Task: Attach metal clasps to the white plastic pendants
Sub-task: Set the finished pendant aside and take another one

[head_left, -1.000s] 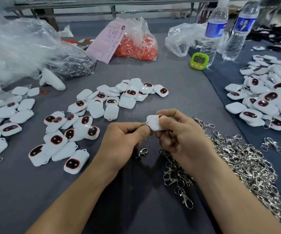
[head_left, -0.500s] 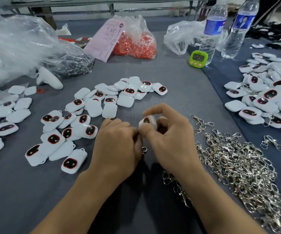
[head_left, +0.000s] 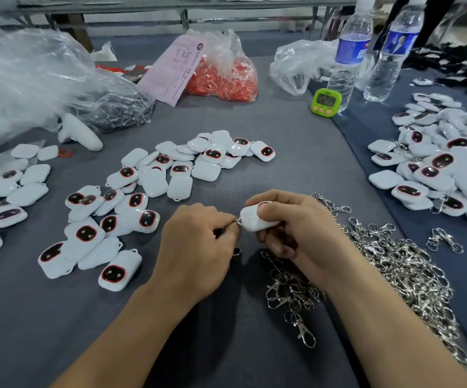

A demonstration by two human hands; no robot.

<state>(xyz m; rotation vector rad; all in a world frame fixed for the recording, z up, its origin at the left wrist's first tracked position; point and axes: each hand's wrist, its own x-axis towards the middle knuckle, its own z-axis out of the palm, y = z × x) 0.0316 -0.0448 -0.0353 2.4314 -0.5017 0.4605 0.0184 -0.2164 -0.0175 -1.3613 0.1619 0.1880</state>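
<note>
Pendant [head_left: 254, 221] sits mid-table, pinched by the right hand [head_left: 302, 233]. At its nine o'clock the left hand [head_left: 198, 247] pinches a clasp [head_left: 238, 220] against its loop. Light, stiff, probably slick plastic: best gripped across its flat faces.

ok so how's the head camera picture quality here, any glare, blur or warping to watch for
Head view: fisheye warping leans the clear plastic water bottles; the crumpled clear plastic bag at left glares nearly white; soft shadows lie under both forearms; the white plastic pendant pinched in the right hand is fairly sharp.
</note>
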